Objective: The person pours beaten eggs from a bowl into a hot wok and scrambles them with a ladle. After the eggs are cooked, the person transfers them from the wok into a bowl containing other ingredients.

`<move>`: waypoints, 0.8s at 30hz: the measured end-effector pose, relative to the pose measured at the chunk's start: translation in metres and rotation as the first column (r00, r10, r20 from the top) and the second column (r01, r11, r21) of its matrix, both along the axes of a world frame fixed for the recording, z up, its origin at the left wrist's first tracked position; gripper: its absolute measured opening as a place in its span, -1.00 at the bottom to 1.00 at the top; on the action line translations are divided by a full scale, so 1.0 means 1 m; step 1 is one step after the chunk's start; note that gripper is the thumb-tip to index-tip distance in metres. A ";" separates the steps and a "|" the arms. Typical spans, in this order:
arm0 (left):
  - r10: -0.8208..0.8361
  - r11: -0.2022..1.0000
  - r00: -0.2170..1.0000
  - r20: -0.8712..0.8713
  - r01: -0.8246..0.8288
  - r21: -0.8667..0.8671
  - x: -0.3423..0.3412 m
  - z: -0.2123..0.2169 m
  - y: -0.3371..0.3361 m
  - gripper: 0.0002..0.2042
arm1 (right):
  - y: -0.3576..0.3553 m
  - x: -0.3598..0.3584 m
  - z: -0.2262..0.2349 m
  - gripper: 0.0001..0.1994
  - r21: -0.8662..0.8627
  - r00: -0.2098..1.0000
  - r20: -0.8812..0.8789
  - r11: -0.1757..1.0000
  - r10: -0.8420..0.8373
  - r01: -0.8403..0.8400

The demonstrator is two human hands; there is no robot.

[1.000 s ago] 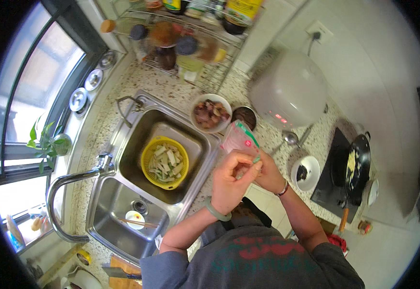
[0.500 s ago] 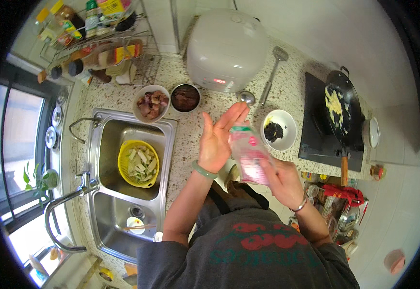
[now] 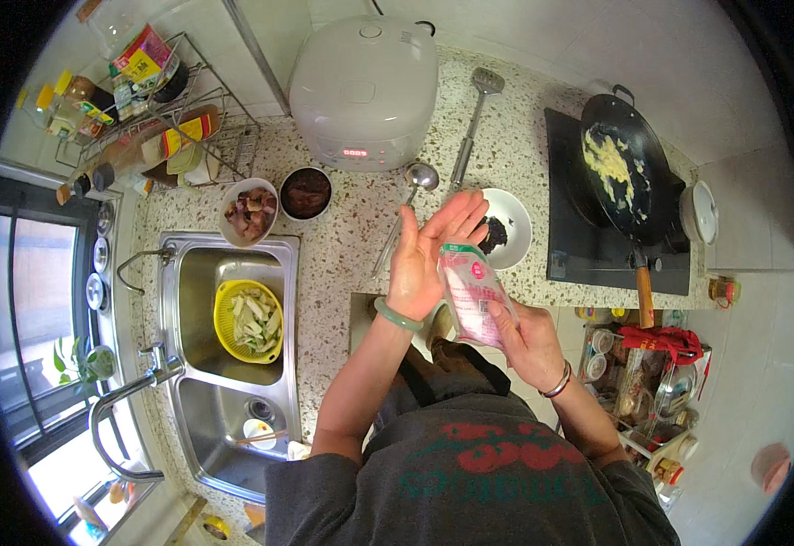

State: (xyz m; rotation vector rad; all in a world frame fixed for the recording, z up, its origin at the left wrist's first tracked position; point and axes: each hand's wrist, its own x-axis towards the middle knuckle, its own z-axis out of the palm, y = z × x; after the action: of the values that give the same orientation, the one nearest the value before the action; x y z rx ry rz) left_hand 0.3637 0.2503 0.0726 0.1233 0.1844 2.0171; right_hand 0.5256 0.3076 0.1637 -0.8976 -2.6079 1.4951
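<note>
My left hand is held palm up with its fingers stretched out, wearing a green bangle at the wrist. Against its fingers and palm leans the top end of a clear plastic packet with pink print, a green upper edge and white contents. The packet's lower part is gripped by my right hand, thumb on its front. Just beyond my left fingertips stands a white bowl holding dark, shredded-looking bits; my left hand covers part of it. Whether the packet's top is unsealed is too small to tell.
At right a wok with yellow egg-like pieces sits on the black hob. A spatula, ladle and grey cooker are farther back. Left are a meat bowl, dark-filled bowl, sink and yellow colander.
The view has shifted, so the counter things sit farther left in it. The packet is now in clearer sight, tilted against my left fingers, and the ladle's handle shows. My right hand keeps its grip.
</note>
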 end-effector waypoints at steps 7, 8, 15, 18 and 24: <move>-0.026 1.000 1.000 -0.003 0.026 -0.011 0.017 0.002 0.020 -0.27 | 0.017 0.022 -0.008 -0.71 0.059 0.999 -0.038 0.998 -0.001 0.004; -0.029 0.999 1.000 -0.004 0.029 -0.017 0.019 0.001 0.022 -0.27 | 0.019 0.023 -0.015 -0.71 0.103 0.993 -0.111 0.995 0.031 -0.020; -0.058 0.998 0.998 -0.002 0.058 -0.033 0.032 -0.002 0.038 -0.27 | 0.031 0.039 0.000 -0.72 -0.007 0.997 -0.005 0.997 -0.076 0.076; -0.077 0.997 0.997 -0.017 0.077 -0.023 0.036 -0.001 0.044 -0.27 | 0.034 0.044 -0.001 -0.71 0.065 0.995 -0.070 0.995 -0.072 0.076; -0.086 0.996 0.996 -0.008 0.086 -0.036 0.040 -0.005 0.054 -0.27 | 0.044 0.052 -0.019 -0.69 -0.068 0.995 -0.006 0.993 -0.096 0.096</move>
State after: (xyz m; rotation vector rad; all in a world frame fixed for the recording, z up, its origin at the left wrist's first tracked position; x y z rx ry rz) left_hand 0.4041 0.3047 0.0675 0.1161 0.2174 1.9266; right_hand 0.5775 0.3516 0.1446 -1.0043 -2.4833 1.5669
